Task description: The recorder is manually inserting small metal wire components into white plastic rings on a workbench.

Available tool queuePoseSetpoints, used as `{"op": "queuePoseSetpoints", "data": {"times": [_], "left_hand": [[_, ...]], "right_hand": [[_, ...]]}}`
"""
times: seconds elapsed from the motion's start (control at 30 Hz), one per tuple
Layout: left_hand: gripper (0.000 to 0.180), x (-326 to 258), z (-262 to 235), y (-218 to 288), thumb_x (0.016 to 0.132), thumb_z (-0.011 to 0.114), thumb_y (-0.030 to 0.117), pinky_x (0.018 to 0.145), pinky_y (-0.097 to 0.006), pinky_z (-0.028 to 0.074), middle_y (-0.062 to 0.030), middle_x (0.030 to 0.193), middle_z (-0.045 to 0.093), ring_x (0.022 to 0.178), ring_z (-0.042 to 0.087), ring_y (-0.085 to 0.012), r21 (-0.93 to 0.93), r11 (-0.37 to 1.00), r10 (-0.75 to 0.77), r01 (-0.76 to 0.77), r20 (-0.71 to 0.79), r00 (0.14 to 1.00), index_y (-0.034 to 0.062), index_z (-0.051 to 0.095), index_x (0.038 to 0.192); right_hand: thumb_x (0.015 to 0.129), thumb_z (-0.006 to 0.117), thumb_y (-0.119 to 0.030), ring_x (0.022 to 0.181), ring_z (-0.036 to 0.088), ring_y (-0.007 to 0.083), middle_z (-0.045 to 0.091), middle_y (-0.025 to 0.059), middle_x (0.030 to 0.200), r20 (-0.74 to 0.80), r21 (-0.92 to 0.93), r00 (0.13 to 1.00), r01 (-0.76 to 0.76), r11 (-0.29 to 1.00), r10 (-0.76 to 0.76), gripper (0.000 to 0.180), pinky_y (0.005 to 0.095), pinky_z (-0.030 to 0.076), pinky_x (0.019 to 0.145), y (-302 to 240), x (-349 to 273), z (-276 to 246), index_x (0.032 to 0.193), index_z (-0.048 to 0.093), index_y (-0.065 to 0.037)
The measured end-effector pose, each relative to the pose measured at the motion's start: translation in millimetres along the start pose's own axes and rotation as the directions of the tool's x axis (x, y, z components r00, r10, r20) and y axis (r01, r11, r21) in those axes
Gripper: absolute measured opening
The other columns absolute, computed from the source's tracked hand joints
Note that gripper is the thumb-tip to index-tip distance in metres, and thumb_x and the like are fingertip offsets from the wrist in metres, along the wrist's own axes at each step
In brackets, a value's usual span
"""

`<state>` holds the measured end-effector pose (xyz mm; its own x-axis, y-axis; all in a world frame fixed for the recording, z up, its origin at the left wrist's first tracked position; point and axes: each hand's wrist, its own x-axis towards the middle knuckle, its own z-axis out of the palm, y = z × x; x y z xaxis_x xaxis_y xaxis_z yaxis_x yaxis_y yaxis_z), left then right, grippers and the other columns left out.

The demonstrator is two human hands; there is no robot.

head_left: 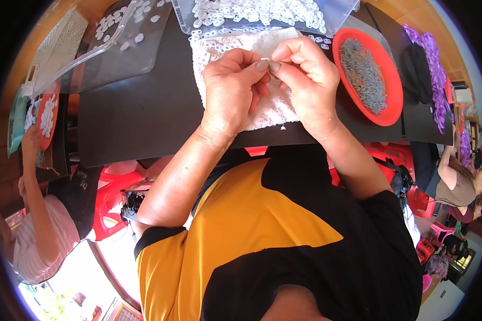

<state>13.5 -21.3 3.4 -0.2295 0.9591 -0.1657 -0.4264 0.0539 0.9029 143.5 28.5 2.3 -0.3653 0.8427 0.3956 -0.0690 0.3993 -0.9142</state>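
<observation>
1. L hand [233, 88] & R hand [304, 72] met fingertip to fingertip over a white, nubby towel [270, 109]; both were pinched shut on one tiny white piece [265, 59], shape too small to tell.
2. Towel lay on a dark matte surface [139, 117].
3. Round red plastic plate [393, 115] w/ a heap of thin grey bits [364, 75] sat just R of the hands.
4. Clear plastic tray [340, 18] of small white rings [257, 12] stood behind the towel.
5. Purple loops [436, 80] piled far R.

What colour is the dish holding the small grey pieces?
Red dish, seen in the head view.
</observation>
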Motion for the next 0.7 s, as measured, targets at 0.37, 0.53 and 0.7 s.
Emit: {"op": "queuePoseSetpoints", "data": {"times": [0.37, 0.53, 0.7], "left_hand": [[0.011, -0.1, 1.0, 2.1, 0.092, 0.060, 0.008, 0.040, -0.021, 0.034, -0.0082, 0.072, 0.061, 0.050, 0.051, -0.0100, -0.006, 1.000, -0.023, 0.023, -0.001, 1.000, -0.0029, 0.060, 0.091], [0.010, 0.1, -3.1, 3.1, 0.092, 0.060, 0.007, 0.040, -0.022, 0.035, -0.0088, 0.073, 0.061, 0.051, 0.052, -0.0116, -0.028, 0.999, -0.034, 0.034, -0.003, 0.999, -0.0033, 0.060, 0.091], [0.010, 1.8, -2.2, 2.4, 0.092, 0.059, 0.007, 0.040, -0.022, 0.034, -0.0089, 0.073, 0.061, 0.052, 0.053, -0.0117, -0.029, 0.999, -0.031, 0.031, 0.016, 0.999, -0.0034, 0.060, 0.091]], "right_hand": [[0.091, 0.062, -0.006, 0.074, 0.055, 0.0029, 0.062, -0.0018, 0.085, 0.050, 0.059, 0.988, -0.147, 0.987, 0.144, 0.009, 0.0192, 0.045, 0.058, -2.7, 5.4, -8.7, 0.099, 0.060, -0.004], [0.090, 0.062, -0.003, 0.078, 0.056, 0.0047, 0.063, -0.0009, 0.087, 0.053, 0.012, 0.981, -0.185, 0.983, 0.184, 0.009, 0.0213, 0.048, 0.062, -6.0, 6.5, -20.1, 0.099, 0.061, -0.004], [0.085, 0.064, 0.003, 0.073, 0.061, 0.0132, 0.063, 0.0057, 0.081, 0.115, -0.200, 0.980, 0.180, 0.963, -0.160, 0.012, 0.0262, 0.049, 0.065, 12.0, 6.8, -23.9, 0.095, 0.059, -0.001]]}}
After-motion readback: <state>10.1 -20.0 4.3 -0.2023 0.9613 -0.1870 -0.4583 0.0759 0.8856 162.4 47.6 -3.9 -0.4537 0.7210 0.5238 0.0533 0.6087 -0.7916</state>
